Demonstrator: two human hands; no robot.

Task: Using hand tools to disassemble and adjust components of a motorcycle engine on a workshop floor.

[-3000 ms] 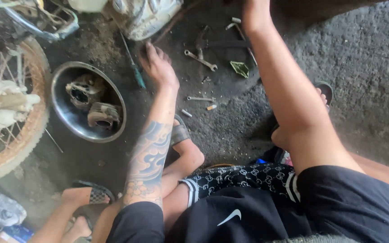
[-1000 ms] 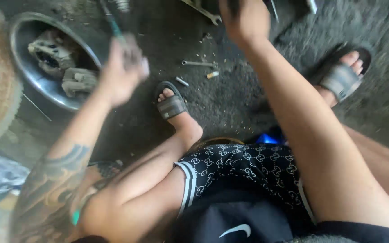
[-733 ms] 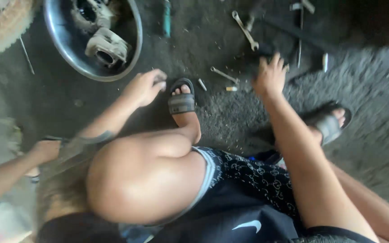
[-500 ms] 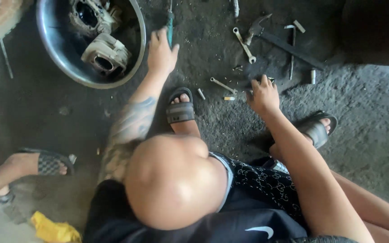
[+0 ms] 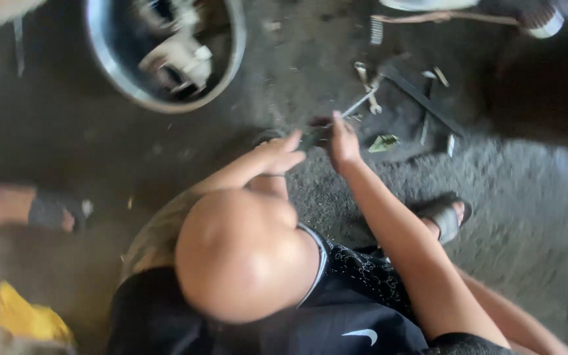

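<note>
Grey floor grit now lies under both hands: the left hand, earlier by the metal bowl, has drawn in beside the right hand, jointly pinching a small dark part.

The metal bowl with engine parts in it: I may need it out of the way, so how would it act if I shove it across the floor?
The metal bowl holds chunky engine parts, so it is probably heavy. On the gritty floor it would likely scrape and drag, not glide. Its rounded wall suggests it may rock, with the parts shifting inside.

Motion-blurred small object between both hands unidentifiable, metal bowl cut off at top edge
</note>
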